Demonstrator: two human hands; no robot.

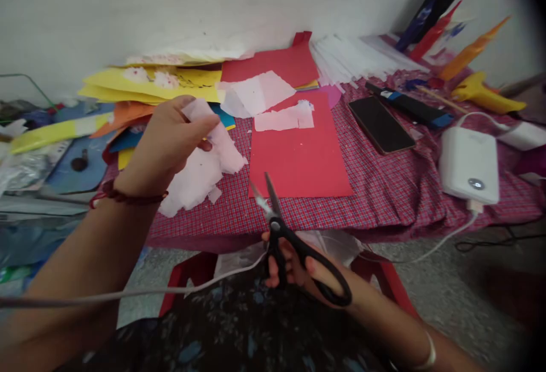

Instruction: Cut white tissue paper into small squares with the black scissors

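Note:
My left hand [168, 141] is raised over the left part of the table, its fingers pinched on a crumpled piece of thin pale pink paper [205, 161] that hangs down from it. My right hand [294, 267] is low at the table's front edge, fingers through the black handles of a pair of scissors [284, 230]. The blades are slightly apart and point up toward a red sheet of card [298, 150]. The blades touch no paper. More pale pink scraps [285, 117] lie on the red sheet's far end.
A red checked cloth [384, 184] covers the table. Yellow, orange and blue sheets [145, 85] are piled at the back left. A dark phone [381, 124], a white power bank [469, 164] with cable, a black marker [409, 104] and white paper strips [354, 56] lie at the right.

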